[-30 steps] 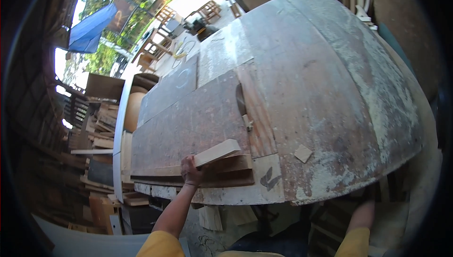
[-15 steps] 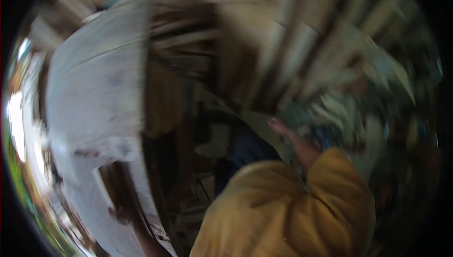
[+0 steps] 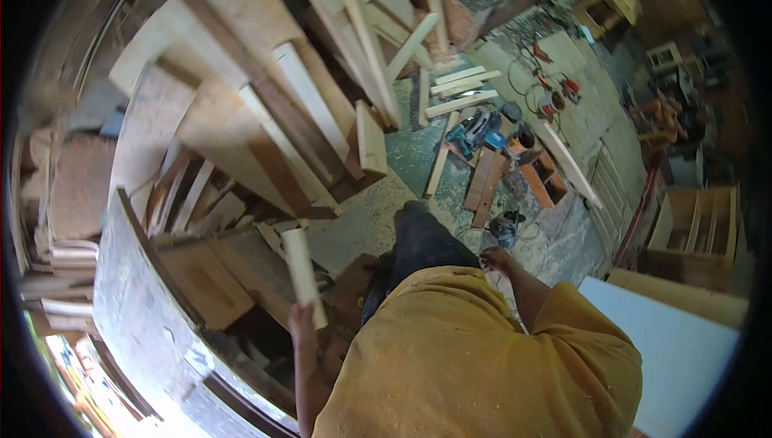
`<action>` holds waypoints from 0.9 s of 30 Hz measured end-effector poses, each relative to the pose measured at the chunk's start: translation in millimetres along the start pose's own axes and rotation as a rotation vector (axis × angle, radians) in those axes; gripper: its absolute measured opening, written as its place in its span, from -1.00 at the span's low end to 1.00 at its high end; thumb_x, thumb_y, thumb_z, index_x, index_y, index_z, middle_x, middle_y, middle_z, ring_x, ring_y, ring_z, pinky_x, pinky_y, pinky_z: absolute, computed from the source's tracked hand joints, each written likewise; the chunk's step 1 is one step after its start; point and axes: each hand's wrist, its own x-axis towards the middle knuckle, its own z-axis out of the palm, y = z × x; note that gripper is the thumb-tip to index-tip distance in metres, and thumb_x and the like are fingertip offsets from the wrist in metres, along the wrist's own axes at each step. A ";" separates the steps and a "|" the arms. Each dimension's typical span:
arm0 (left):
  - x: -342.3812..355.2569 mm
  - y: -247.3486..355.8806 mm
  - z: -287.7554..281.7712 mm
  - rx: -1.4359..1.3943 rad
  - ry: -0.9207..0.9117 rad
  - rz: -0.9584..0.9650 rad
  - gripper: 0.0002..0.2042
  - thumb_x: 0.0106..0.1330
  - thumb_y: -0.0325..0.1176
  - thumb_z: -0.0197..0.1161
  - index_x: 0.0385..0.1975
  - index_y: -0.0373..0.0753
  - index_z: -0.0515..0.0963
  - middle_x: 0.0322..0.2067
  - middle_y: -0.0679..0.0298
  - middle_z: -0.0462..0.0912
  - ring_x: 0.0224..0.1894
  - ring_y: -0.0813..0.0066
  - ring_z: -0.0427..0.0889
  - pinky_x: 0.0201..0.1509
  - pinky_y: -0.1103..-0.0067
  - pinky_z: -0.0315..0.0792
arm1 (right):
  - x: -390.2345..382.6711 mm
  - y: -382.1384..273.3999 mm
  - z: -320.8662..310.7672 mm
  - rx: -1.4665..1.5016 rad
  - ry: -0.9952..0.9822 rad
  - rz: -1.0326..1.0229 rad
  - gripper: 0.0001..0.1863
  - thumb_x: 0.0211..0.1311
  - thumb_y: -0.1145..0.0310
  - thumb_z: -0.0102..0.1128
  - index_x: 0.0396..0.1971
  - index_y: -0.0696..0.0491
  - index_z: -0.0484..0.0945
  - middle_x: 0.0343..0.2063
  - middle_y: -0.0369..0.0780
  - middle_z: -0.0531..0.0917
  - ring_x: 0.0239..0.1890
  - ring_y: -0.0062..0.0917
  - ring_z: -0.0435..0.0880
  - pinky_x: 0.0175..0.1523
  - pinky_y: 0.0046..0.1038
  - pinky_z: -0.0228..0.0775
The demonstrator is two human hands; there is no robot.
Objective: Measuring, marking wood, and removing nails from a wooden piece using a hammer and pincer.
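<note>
Just past the edge of the bench [image 3: 133,273], one pale wood block [image 3: 302,268] is gripped by the left hand [image 3: 302,322], long axis aimed forward, a bit left. Right hand [image 3: 496,259]: finger state can't be told, tbh. Three pale strips [image 3: 462,104] are scattered farther out.

Your left head-worn fisheye looks down from close over your mustard shirt [image 3: 482,349], facing the workshop floor [image 3: 555,249], bench [image 3: 141,277] at left.

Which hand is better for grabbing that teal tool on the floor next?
Probably the right hand: it looks empty and appears nearer the teal tool. The left hand holds a pale wooden piece.
</note>
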 end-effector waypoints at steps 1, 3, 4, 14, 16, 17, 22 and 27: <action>15.0 36.0 43.2 0.191 -0.109 -0.063 -0.78 0.23 -0.30 0.18 -0.28 -0.34 0.46 -0.45 0.31 0.50 -0.38 0.60 0.42 -0.30 0.54 0.36 | -18.2 -0.1 2.5 -0.074 -0.028 -0.105 -0.85 -0.02 0.44 0.23 -0.38 0.09 0.56 -0.40 -0.23 0.63 -0.41 -0.38 0.62 -0.39 -0.36 0.45; 72.7 40.7 112.9 0.392 -0.314 0.106 -0.59 0.15 -0.10 0.22 -0.32 -0.43 0.49 -0.42 0.00 0.57 -0.32 0.19 0.55 -0.20 0.37 0.37 | -23.3 6.1 -13.8 -0.125 -0.047 -0.219 -0.81 -0.07 0.46 0.25 -0.37 0.09 0.56 -0.41 -0.22 0.62 -0.40 -0.38 0.61 -0.37 -0.38 0.47; 91.2 54.6 148.4 0.495 -0.360 0.223 -0.57 0.13 -0.07 0.22 -0.34 -0.44 0.49 -0.42 -0.05 0.57 -0.31 0.11 0.56 -0.18 0.33 0.38 | -16.0 16.7 -32.9 -0.515 0.060 -0.776 -0.82 -0.06 0.45 0.25 -0.37 0.10 0.55 -0.41 -0.22 0.62 -0.38 -0.40 0.61 -0.36 -0.40 0.48; 184.2 297.2 444.6 1.041 -0.593 0.722 -0.40 0.00 0.09 0.26 -0.25 -0.44 0.51 -0.40 -0.11 0.61 -0.25 0.02 0.63 -0.15 0.27 0.46 | -99.3 119.1 -136.5 0.377 0.576 -0.439 -0.76 0.21 0.39 -0.04 -0.20 0.17 0.49 -0.48 -0.17 0.62 -0.50 -0.56 0.61 -0.46 -0.59 0.42; 229.9 336.6 485.4 1.005 -0.496 0.886 -0.36 -0.01 0.12 0.27 -0.21 -0.43 0.51 -0.38 -0.10 0.62 -0.25 0.02 0.63 -0.15 0.26 0.47 | -118.0 134.0 -125.1 0.522 0.675 -0.367 -0.78 0.21 0.40 -0.04 -0.22 0.15 0.50 -0.49 -0.17 0.61 -0.51 -0.57 0.60 -0.47 -0.60 0.41; 264.8 348.1 494.5 1.007 -0.438 1.021 -0.35 -0.03 0.15 0.28 -0.19 -0.41 0.51 -0.37 -0.09 0.63 -0.26 0.02 0.63 -0.15 0.26 0.47 | -123.3 141.7 -109.2 0.586 0.636 -0.299 -0.80 0.20 0.40 -0.03 -0.24 0.14 0.50 -0.50 -0.18 0.61 -0.54 -0.59 0.58 -0.50 -0.61 0.39; 191.0 403.7 563.2 1.549 -0.564 1.165 -0.46 0.01 0.03 0.32 -0.10 -0.25 0.53 -0.24 0.05 0.64 -0.22 0.13 0.64 -0.16 0.27 0.50 | -162.0 261.4 34.4 1.231 0.813 -0.084 -0.93 0.14 0.47 0.01 -0.37 0.08 0.47 -0.58 -0.24 0.54 -0.65 -0.62 0.46 -0.62 -0.62 0.26; 334.5 259.3 546.1 1.819 -0.845 1.601 -0.75 0.22 -0.25 0.01 -0.45 -0.30 0.55 -0.39 -0.04 0.61 -0.33 -0.01 0.59 -0.27 0.19 0.45 | -127.7 353.4 206.0 1.041 0.335 0.096 -0.80 0.19 0.36 0.00 -0.23 0.08 0.49 -0.43 -0.21 0.60 -0.61 -0.53 0.52 -0.51 -0.54 0.35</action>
